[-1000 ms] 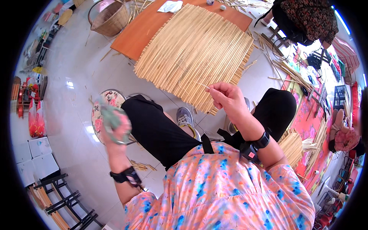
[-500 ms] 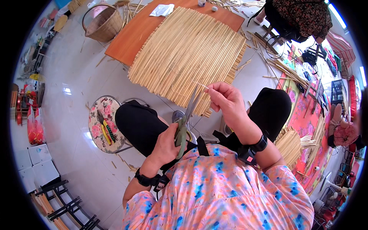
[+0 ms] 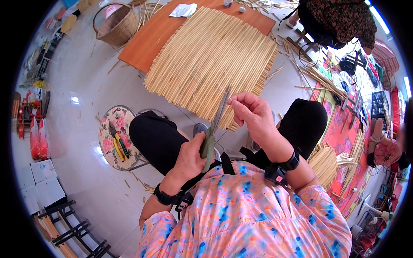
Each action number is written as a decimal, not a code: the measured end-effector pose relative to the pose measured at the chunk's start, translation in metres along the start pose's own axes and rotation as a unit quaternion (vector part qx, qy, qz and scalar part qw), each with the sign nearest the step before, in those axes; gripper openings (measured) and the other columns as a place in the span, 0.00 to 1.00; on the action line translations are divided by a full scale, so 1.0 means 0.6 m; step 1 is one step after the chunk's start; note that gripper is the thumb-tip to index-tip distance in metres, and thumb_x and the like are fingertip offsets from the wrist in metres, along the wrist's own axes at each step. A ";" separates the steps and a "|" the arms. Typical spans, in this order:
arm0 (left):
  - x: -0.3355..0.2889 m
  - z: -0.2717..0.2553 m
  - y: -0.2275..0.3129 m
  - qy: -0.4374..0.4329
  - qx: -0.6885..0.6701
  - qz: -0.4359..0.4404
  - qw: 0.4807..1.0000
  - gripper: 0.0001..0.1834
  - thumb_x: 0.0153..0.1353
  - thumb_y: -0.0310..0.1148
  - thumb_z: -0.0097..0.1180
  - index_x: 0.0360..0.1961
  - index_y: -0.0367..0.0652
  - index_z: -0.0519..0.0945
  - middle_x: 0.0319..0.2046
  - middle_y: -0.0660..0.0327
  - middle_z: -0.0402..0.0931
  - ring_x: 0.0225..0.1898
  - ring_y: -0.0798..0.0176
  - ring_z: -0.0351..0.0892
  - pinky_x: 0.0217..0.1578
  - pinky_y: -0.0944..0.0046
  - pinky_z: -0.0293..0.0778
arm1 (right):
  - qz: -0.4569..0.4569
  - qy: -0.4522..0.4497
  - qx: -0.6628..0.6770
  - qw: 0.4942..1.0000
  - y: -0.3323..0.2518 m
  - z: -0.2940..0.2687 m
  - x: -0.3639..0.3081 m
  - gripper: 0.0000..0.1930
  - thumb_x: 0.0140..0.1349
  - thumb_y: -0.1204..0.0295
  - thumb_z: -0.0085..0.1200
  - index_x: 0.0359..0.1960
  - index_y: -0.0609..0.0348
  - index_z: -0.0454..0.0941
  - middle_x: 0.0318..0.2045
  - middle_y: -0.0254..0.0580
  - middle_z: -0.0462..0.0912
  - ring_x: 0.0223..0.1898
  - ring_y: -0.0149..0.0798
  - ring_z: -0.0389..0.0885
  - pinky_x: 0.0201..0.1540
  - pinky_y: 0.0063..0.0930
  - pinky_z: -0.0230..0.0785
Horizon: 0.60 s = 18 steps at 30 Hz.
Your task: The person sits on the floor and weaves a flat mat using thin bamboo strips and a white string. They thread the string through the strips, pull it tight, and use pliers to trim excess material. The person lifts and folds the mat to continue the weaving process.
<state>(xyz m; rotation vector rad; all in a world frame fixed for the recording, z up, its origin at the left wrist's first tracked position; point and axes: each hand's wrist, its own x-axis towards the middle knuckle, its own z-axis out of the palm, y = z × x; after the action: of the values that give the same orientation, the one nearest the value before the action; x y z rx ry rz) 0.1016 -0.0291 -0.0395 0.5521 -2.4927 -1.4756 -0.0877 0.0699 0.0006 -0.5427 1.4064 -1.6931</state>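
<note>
My left hand (image 3: 189,155) is wrapped round the green handles of a pair of scissors (image 3: 221,112), whose metal blades point up and away from me and look closed together. Just right of the blade tips, my right hand (image 3: 254,115) pinches a thin white string (image 3: 229,99) between thumb and fingers. Only a short end of the string shows; the rest is hidden or too fine to see. Beyond both hands, a large mat of straw-coloured stalks (image 3: 215,56) lies side by side over the table, its near edge hanging above the floor in front of my knees.
Under the mat is an orange-brown table (image 3: 137,53) with a white packet (image 3: 183,10). A round floral stool (image 3: 109,144) at left bears yellow-handled pliers (image 3: 118,148). A wicker basket (image 3: 118,30) stands far left. Loose stalks (image 3: 320,77) and another person (image 3: 337,21) are at right.
The scissors' blades have come together and tilt a little further right, near the string. Less of the white string shows beside my right fingers. Both hands stay in nearly the same place.
</note>
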 end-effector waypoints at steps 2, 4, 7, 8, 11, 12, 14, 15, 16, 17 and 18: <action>-0.006 0.000 0.002 0.004 -0.020 -0.019 1.000 0.14 0.47 0.23 0.60 0.36 0.34 0.72 0.25 0.59 0.76 0.25 0.67 0.78 0.29 0.70 0.73 | -0.011 -0.010 0.000 1.000 0.000 0.001 0.002 0.07 0.64 0.74 0.49 0.36 0.65 0.76 0.17 0.27 0.69 0.18 0.21 0.64 0.22 0.15 0.56; -0.011 0.000 0.009 0.003 -0.064 -0.054 0.996 0.14 0.47 0.23 0.61 0.36 0.35 0.72 0.25 0.61 0.77 0.26 0.69 0.77 0.29 0.70 0.73 | -0.017 -0.018 0.000 1.000 -0.001 0.002 0.006 0.07 0.64 0.74 0.49 0.36 0.66 0.76 0.17 0.28 0.69 0.18 0.22 0.64 0.22 0.15 0.56; -0.020 -0.006 0.037 0.036 -0.201 -0.091 0.975 0.12 0.49 0.23 0.59 0.37 0.37 0.74 0.26 0.64 0.75 0.26 0.71 0.75 0.28 0.72 0.72 | -0.018 -0.042 0.003 0.999 -0.020 0.012 0.014 0.07 0.64 0.74 0.49 0.36 0.66 0.76 0.17 0.28 0.69 0.18 0.22 0.64 0.22 0.15 0.57; -0.015 -0.012 0.037 0.143 -0.363 -0.132 0.911 0.11 0.48 0.23 0.58 0.34 0.36 0.74 0.24 0.64 0.74 0.23 0.71 0.73 0.25 0.72 0.69 | -0.017 -0.055 0.006 0.998 -0.033 0.019 0.016 0.07 0.64 0.74 0.49 0.36 0.66 0.76 0.18 0.28 0.69 0.18 0.22 0.64 0.22 0.15 0.57; 0.013 -0.140 -0.044 0.430 -0.501 -0.040 0.750 0.09 0.48 0.22 0.56 0.32 0.35 0.74 0.21 0.64 0.69 0.20 0.73 0.68 0.20 0.74 0.65 | 0.020 -0.070 0.009 0.997 -0.035 0.023 0.002 0.07 0.64 0.74 0.49 0.35 0.66 0.76 0.18 0.27 0.69 0.19 0.22 0.63 0.22 0.15 0.56; -0.005 -0.190 -0.063 0.511 -0.403 -0.040 0.758 0.09 0.48 0.22 0.56 0.33 0.37 0.73 0.23 0.64 0.69 0.21 0.72 0.68 0.20 0.75 0.64 | 0.035 -0.071 0.007 0.997 -0.033 0.020 0.003 0.06 0.64 0.74 0.49 0.35 0.65 0.76 0.18 0.27 0.69 0.19 0.22 0.63 0.22 0.15 0.55; -0.021 -0.242 -0.062 0.579 -0.265 -0.026 0.770 0.13 0.48 0.22 0.58 0.36 0.35 0.72 0.25 0.62 0.70 0.22 0.71 0.69 0.23 0.72 0.67 | 0.042 -0.075 0.058 0.995 -0.023 0.006 0.012 0.06 0.65 0.73 0.49 0.35 0.65 0.76 0.18 0.26 0.68 0.18 0.21 0.61 0.22 0.15 0.55; -0.055 -0.282 -0.090 0.568 -0.217 -0.039 0.793 0.14 0.49 0.23 0.58 0.38 0.33 0.71 0.26 0.61 0.71 0.23 0.69 0.69 0.24 0.70 0.69 | 0.053 -0.083 0.087 0.991 -0.021 0.005 0.011 0.07 0.65 0.73 0.49 0.35 0.64 0.75 0.18 0.25 0.67 0.18 0.20 0.60 0.22 0.15 0.54; -0.080 -0.309 -0.113 0.551 -0.200 -0.077 0.807 0.16 0.52 0.26 0.58 0.41 0.31 0.71 0.30 0.59 0.73 0.27 0.67 0.73 0.28 0.70 0.71 | 0.047 -0.082 0.092 0.991 -0.020 0.002 0.013 0.06 0.65 0.73 0.49 0.35 0.64 0.75 0.18 0.25 0.66 0.18 0.20 0.59 0.21 0.15 0.54; -0.103 -0.339 -0.151 0.543 -0.149 -0.125 0.817 0.17 0.52 0.27 0.58 0.42 0.31 0.71 0.31 0.57 0.74 0.29 0.65 0.75 0.30 0.68 0.72 | 0.038 -0.081 0.099 0.991 -0.021 0.001 0.018 0.06 0.65 0.73 0.48 0.35 0.63 0.75 0.18 0.24 0.65 0.18 0.20 0.58 0.21 0.15 0.54; -0.132 -0.371 -0.196 0.535 -0.094 -0.173 0.821 0.18 0.53 0.29 0.58 0.43 0.30 0.71 0.33 0.55 0.75 0.32 0.62 0.76 0.32 0.66 0.73 | 0.031 -0.085 0.107 0.990 -0.022 0.005 0.021 0.06 0.65 0.73 0.48 0.35 0.62 0.75 0.17 0.24 0.64 0.18 0.20 0.57 0.21 0.15 0.53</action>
<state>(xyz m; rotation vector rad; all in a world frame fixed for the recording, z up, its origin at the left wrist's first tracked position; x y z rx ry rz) 0.2767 -0.2261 -0.0323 1.3696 -1.3789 -0.9965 -0.0970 0.0580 0.0115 -0.5045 1.0937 -1.6820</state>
